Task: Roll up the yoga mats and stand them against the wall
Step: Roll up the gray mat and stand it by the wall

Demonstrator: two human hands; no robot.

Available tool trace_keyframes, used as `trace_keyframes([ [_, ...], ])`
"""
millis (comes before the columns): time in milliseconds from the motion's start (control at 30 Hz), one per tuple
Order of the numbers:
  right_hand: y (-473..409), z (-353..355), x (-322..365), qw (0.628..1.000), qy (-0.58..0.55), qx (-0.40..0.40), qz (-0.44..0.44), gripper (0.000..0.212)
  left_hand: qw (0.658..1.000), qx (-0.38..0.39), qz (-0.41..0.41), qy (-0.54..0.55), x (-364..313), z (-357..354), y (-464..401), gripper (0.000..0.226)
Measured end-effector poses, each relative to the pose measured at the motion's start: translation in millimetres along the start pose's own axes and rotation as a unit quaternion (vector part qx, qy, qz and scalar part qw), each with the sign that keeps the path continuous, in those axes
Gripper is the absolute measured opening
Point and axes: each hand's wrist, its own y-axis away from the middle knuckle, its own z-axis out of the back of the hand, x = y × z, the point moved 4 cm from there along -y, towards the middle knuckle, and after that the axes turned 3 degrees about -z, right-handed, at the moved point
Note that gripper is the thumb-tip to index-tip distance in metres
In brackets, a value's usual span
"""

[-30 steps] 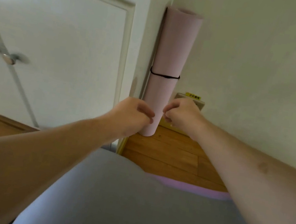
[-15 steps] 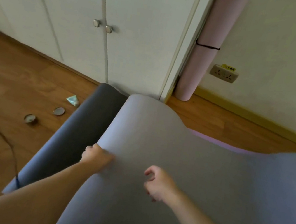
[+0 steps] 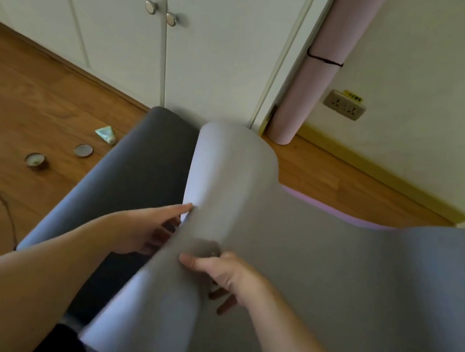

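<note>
Home room: wardrobe doors (image 3: 187, 31), wooden floor (image 3: 9, 98)

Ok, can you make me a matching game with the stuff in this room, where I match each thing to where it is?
Things:
1. pink rolled mat
2. grey mat
3. round tins
4. socket

Places:
A. on the wooden floor, left of the mats
B. standing in the corner by the cupboard
C. low on the wall
D. in both hands, edge lifted

Pairs: 1-B, 2-D, 3-A, 4-C
</note>
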Motion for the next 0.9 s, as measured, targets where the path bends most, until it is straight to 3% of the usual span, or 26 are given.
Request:
trace_keyframes([
  [67,12.2,15.1,-3.1,0.999,-0.034,0.035,-0.012,0.095,0.998,0.049,-0.031,0.023,-19.1,-9.2,11.9,0.078],
  [167,35.1,32.8,-10.9,0.986,-0.134,0.096,-0.008,0.115,0.992,0.091,-0.082,-0.038,-47.9,-39.3,33.1,0.056],
  [233,56.8,47.1,-12.0,0.978,-0.185,0.096,0.02,0.104,0.984,0.103,-0.13,-0.065,-69.8,-66.9,52.5,0.041],
  [300,85.6,61.4,-10.6,0.973,-0.212,0.063,0.059,0.061,0.978,0.101,-0.167,-0.071,-91.5,-93.3,79.1,0.049],
  [367,116.3,76.8,-14.2,0.976,-0.195,0.007,0.096,0.034,0.972,0.084,-0.193,-0.106,-106.5,-114.7,102.3,0.054],
  [500,180.7,96.3,-21.9,0.956,-0.202,-0.093,0.191,0.04,0.949,0.045,-0.247,-0.191,-123.7,-154.9,152.8,0.074],
  [567,207.4,94.3,-21.1,0.928,-0.25,-0.11,0.255,0.051,0.923,-0.017,-0.304,-0.235,-138.5,-167.4,189.7,0.09],
  [633,228.0,90.2,-17.7,0.881,-0.317,-0.129,0.326,0.06,0.864,-0.106,-0.36,-0.335,-158.0,-177.2,236.0,0.099],
  [700,247.0,79.5,-10.2,0.83,-0.379,-0.119,0.392,0.05,0.787,-0.177,-0.411,-0.424,-175.1,-185.9,282.1,0.098],
  [800,266.1,61.6,5.7,0.782,-0.441,-0.045,0.437,0.049,0.661,-0.253,-0.471,-0.526,-190.3,-197.9,333.1,0.073],
  [833,272.0,55.4,13.1,0.788,-0.424,-0.021,0.446,0.05,0.62,-0.271,-0.491,-0.549,-191.6,-201.8,344.8,0.065],
  [900,277.3,45.6,24.3,0.844,-0.314,-0.035,0.434,0.04,0.53,-0.299,-0.512,-0.607,-187.5,-205.8,351.4,0.061],
])
